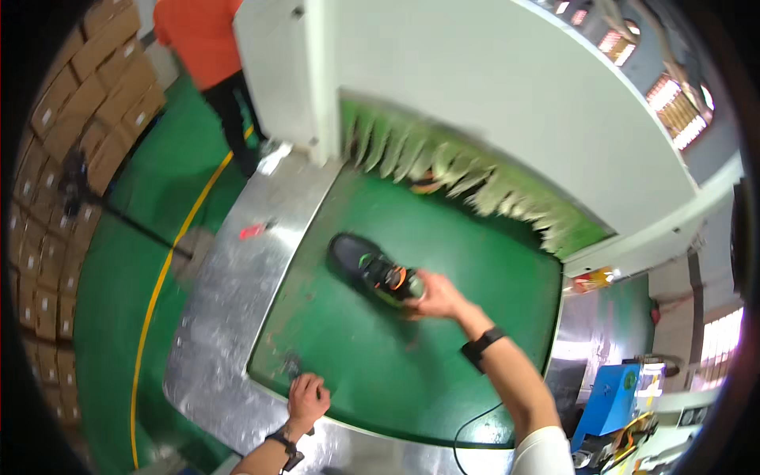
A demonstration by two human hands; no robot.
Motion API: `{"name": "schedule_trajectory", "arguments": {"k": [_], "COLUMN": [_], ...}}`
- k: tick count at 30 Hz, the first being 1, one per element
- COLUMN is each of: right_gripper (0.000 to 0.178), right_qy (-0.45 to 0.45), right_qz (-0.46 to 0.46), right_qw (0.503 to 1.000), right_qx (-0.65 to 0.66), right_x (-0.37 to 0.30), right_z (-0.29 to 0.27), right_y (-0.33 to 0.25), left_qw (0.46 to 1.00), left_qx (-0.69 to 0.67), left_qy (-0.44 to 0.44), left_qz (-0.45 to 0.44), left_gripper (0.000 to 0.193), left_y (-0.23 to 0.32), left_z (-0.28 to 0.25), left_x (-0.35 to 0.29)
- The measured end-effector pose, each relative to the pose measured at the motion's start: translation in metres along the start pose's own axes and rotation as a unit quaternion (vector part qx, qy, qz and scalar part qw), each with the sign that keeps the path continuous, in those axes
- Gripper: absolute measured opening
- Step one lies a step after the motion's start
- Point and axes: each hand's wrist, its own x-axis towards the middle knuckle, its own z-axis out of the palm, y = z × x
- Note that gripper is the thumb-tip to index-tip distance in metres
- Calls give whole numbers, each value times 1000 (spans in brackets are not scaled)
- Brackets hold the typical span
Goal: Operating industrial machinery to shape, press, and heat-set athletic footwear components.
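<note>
on the green work surface (372, 372), head view: dark shoe (362, 257) sits near the middle, toe toward the upper left, heel end toward the right hand (442, 295). green and orange accents around its lacing. i read the right hand as pinching the shoe at the heel end, fingers closed on it. can't tell from my end whether the sole touches the surface or is just above it.

left hand (307, 398) is at the near edge, well apart from the shoe, fingers curled. small dark blurred thing (294, 365) just beyond its fingers; can't tell if they're pinching anything. dark wristband (482, 348) on the right arm, another dark band (286, 450) on the left.

metal border (210, 340) runs along the left and near sides, small red item (253, 230) lying on it. far side: white housing (491, 103), pale fringe (451, 170) hanging from it, something orange and dark (425, 184) partly hidden there. black cable (457, 439) at the near edge. upper left i have a person in an orange top (202, 39), plus stacked cartons (103, 79). blue machine (609, 404) lower right.
</note>
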Motion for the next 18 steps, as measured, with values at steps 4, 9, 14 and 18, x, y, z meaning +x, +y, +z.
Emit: {"name": "schedule_trajectory", "arguments": {"k": [4, 9, 14, 18], "right_gripper": [50, 39, 38, 49], "right_qy": [121, 142, 266, 361], "right_qz": [6, 162, 243, 225], "right_qw": [937, 705, 713, 764], "right_qx": [326, 676, 601, 484], "right_x": [-64, -296, -483, -543], "right_z": [86, 160, 171, 155], "right_y": [64, 19, -3, -41], "left_qw": [999, 985, 770, 549], "left_qx": [-7, -120, -523, -623], "left_qy": [-21, -117, -351, -551], "left_qz": [32, -29, -104, -81], "left_gripper": [12, 19, 88, 109], "left_y": [-12, 4, 134, 260], "left_z": [28, 24, 20, 18], "left_x": [4, 14, -5, -62]}}
